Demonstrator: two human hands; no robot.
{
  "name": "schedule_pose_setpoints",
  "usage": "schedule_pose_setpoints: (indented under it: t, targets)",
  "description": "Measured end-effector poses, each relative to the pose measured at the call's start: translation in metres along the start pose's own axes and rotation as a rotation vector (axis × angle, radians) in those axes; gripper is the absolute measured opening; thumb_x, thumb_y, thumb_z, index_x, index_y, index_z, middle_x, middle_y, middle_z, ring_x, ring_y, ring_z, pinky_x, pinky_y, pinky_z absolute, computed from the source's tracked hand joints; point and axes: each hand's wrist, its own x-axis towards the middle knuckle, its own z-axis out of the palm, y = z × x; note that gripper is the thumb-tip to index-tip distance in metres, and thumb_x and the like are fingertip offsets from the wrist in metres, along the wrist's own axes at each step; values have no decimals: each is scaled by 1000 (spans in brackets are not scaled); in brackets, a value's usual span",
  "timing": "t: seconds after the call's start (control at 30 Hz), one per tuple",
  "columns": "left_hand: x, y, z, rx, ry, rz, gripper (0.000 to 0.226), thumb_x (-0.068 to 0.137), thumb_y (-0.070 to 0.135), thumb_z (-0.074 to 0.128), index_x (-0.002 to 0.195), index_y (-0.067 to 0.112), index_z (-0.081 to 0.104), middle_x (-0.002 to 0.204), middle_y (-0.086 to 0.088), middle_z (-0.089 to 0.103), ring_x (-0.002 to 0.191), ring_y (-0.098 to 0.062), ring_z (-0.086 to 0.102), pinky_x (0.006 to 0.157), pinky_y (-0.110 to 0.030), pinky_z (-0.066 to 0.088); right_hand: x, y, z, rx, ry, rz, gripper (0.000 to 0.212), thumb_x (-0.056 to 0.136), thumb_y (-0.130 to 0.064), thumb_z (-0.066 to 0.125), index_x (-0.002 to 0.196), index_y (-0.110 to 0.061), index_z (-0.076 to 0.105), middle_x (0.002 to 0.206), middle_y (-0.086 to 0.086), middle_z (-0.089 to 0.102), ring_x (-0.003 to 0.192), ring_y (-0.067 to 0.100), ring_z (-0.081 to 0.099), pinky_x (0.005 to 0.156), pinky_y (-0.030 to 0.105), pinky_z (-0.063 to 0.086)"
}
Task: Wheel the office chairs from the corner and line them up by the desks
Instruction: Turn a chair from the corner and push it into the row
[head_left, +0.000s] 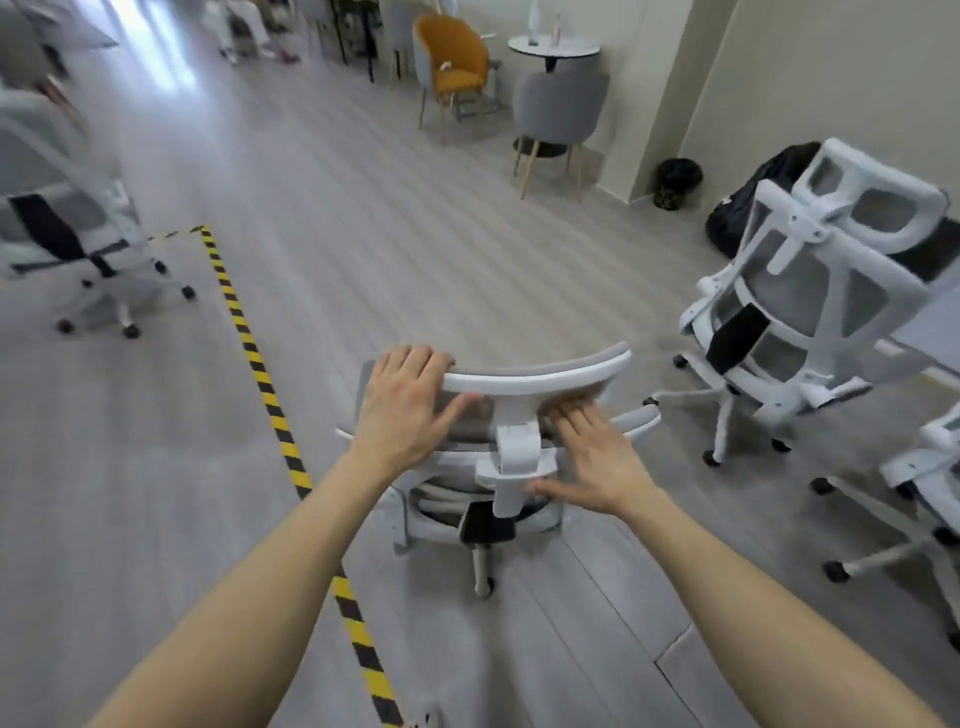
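Grey plank floor (363, 234) runs under the white office chair (511, 441) just ahead of me, my left hand (402, 410) curled over one end of its headrest (540, 371), my right hand (592, 457) flat beside it, fingers straight against the back.

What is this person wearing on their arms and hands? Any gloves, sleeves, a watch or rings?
Nothing that shows. The left hand and right hand are ungloved, with no ring or watch visible. The left forearm and right forearm are bare down to the picture's lower edge, so any sleeve would end out of view.
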Motion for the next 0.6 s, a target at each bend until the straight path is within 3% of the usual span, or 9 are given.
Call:
schedule_pose_setpoints:
  t: [0.2,0.47,0.53,0.6]
  targets:
    - [-118,5,-62,84,109,-183,56,109,64,51,115,10,64,111,-9,60,104,-32,54,92,-47,49,-34,-60,23,87,183,-296,108,74,-96,71,129,-4,66,136,17,63,135,41,56,127,58,37]
    - [-259,12,-142,199,221,-325,60,108,63,52,111,4,61,107,-14,58,98,-34,53,85,-48,49,-96,-166,32,125,286,-529,114,78,-100,61,138,-3,67,138,18,66,132,41,60,126,56,39]
    - [-292,8,-160,207,257,-344,61,109,63,51,117,3,59,115,-16,58,105,-37,56,90,-53,52,-110,-195,38,127,278,-555,117,79,-101,58,141,-3,67,140,18,68,134,40,61,128,56,37]
    - [-328,3,-171,215,280,-390,63,109,58,53,140,2,54,142,-20,55,132,-43,56,112,-57,48,-121,-225,43,127,300,-568,118,78,-101,58,141,-1,67,141,18,68,135,41,61,128,57,37]
